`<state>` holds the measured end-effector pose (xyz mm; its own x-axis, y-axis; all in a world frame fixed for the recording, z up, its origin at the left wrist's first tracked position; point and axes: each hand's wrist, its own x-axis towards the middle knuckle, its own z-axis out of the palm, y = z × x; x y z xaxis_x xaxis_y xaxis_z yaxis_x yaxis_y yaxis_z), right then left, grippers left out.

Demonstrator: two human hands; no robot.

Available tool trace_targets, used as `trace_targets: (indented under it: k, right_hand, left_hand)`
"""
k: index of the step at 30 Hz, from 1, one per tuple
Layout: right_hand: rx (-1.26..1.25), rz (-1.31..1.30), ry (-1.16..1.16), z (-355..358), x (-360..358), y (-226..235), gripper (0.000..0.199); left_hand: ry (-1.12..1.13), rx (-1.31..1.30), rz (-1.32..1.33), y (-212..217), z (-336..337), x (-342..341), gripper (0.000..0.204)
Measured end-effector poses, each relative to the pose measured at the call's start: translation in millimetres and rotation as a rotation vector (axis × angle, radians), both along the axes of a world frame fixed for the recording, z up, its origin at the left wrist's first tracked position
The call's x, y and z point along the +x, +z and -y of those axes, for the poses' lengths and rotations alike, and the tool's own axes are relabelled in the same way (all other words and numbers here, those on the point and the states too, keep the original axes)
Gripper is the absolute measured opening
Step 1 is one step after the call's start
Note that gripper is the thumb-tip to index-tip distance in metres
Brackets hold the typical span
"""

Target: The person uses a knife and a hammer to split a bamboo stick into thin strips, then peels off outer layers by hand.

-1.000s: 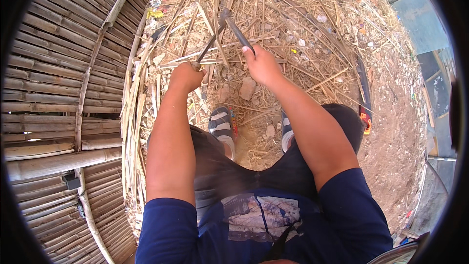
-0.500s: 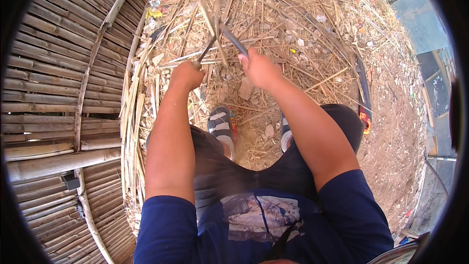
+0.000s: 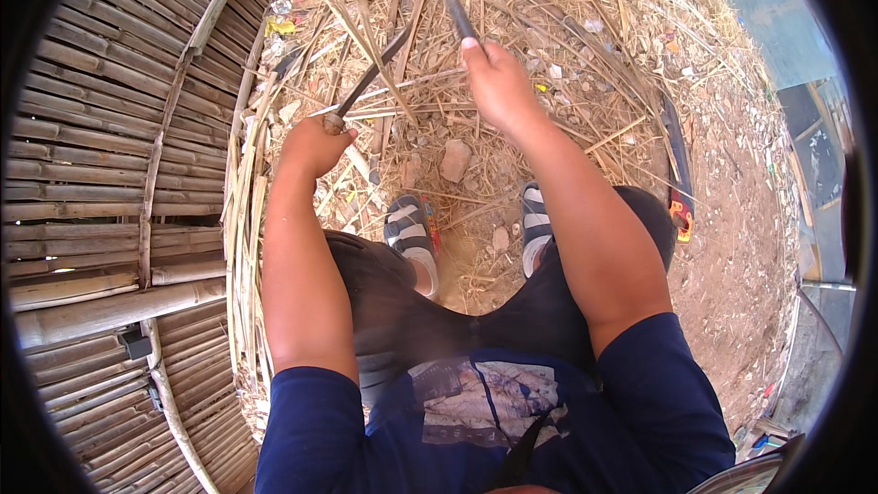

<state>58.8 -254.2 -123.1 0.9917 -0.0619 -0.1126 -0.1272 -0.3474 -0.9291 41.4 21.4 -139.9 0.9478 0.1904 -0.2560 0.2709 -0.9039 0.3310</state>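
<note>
My left hand (image 3: 315, 146) is closed around the handle of a dark-bladed machete (image 3: 373, 74), whose blade slants up and to the right. A long bamboo strip (image 3: 340, 7), parted into two lengths toward the top edge, crosses the blade; its lower end reaches down to the right of the blade. In my right hand (image 3: 503, 87) is a hammer (image 3: 455, 11), its dark handle pointing away and its head raised near the top of the view. The hammer head is apart from the machete blade, to the right of its tip.
Bamboo slivers and straw (image 3: 576, 82) litter the ground between and beyond my feet. A saw with an orange handle (image 3: 681, 220) lies right of my knee. At left stands a bamboo-slat wall (image 3: 101, 137), with long strips (image 3: 245, 293) along its base. Stones (image 3: 455, 161) lie ahead.
My right hand has lifted the hammer up and away from the blade. My left hand has shifted left with the machete, and the bamboo strip has swung left with it.
</note>
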Motion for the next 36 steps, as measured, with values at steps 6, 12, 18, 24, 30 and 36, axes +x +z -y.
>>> trace_targets:
  k: [6, 12, 18, 24, 30, 36]
  right_hand:
    - [0.077, 0.055, -0.05, -2, 6, -9, 0.05]
    - [-0.021, 0.138, 0.009, -7, -2, -7, 0.048]
    - [0.095, 0.397, -0.059, -20, -3, -12, 0.043]
    - [-0.094, 0.393, 0.015, -36, -4, -28, 0.037]
    - [-0.429, 0.094, 0.184, -47, 3, -72, 0.044]
    - [-0.239, 0.131, 0.085, -50, 3, -41, 0.043]
  left_hand:
    - [0.005, 0.002, -0.033, -29, -13, 4, 0.053]
    - [0.027, 0.012, -0.038, -39, -13, 8, 0.054]
    - [0.057, -0.033, -0.003, -41, -14, 9, 0.054]
    - [0.055, -0.025, -0.088, -30, -3, 10, 0.053]
    - [0.042, -0.02, -0.052, -56, -10, 22, 0.057]
    - [0.033, -0.019, -0.055, -61, -11, 24, 0.055]
